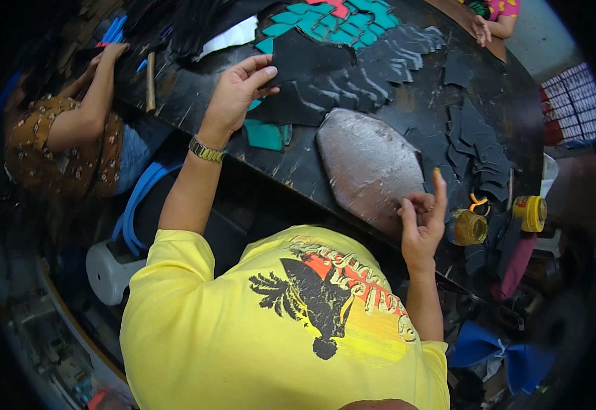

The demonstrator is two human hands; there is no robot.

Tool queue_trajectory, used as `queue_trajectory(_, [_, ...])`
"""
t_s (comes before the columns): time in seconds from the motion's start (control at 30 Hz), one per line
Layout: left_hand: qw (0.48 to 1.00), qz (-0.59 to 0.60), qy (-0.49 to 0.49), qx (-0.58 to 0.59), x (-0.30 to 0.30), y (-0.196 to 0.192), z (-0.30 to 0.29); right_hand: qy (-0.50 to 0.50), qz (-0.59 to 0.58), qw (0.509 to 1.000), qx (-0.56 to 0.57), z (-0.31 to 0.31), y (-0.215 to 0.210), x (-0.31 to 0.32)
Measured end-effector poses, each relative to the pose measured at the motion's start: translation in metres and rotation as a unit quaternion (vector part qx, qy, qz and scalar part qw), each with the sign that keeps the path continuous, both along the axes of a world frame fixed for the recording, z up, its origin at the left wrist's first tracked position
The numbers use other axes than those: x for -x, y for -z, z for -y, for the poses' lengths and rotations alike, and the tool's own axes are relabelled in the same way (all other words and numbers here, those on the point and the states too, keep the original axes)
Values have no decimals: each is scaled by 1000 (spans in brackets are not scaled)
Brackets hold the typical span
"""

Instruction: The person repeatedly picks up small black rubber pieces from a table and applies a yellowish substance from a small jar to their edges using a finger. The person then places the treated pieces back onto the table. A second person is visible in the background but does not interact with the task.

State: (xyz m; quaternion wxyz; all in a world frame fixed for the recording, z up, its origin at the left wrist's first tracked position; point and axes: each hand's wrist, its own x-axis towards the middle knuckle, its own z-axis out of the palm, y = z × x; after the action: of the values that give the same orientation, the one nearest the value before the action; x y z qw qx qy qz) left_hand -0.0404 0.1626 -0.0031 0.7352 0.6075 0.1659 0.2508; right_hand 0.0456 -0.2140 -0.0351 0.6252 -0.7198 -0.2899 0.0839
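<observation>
My left hand (240, 92) is closed in a pinch at the left edge of a flat, cut black piece (312, 58), which looks like leather. Below it, similar black pieces (305, 99) lie overlapped in a row. My right hand (422, 229) holds nothing; its index finger points up with a yellowish smear on the tip, and the other fingers bend near the lower right edge of a smooth grey slab (370, 164). Right of that hand stands an open jar (467, 227) of yellow-brown paste. A green piece (264, 134) lies under my left wrist.
Rows of green pieces (325, 24) and more black pieces (476, 147) cover the dark table (291, 160). A yellow-lidded jar (529, 213) and orange-handled scissors (478, 203) are at the right. One person (72, 137) sits at the left; another person's hand (481, 31) shows far right.
</observation>
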Motion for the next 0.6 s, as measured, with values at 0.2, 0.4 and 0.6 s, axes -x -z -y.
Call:
queue_trajectory(0.2, [993, 25, 61, -95, -75, -27, 4, 24, 47, 998, 26, -4, 18, -7])
queue_trajectory(0.4, [988, -54, 99, -107, -202, -18, -2, 43, 141, 987, 67, -3, 24, -4])
queue_trajectory(0.6, [997, -63, 41, -9, -335, 15, 6, 37, 167, 985, 35, -3, 27, -4])
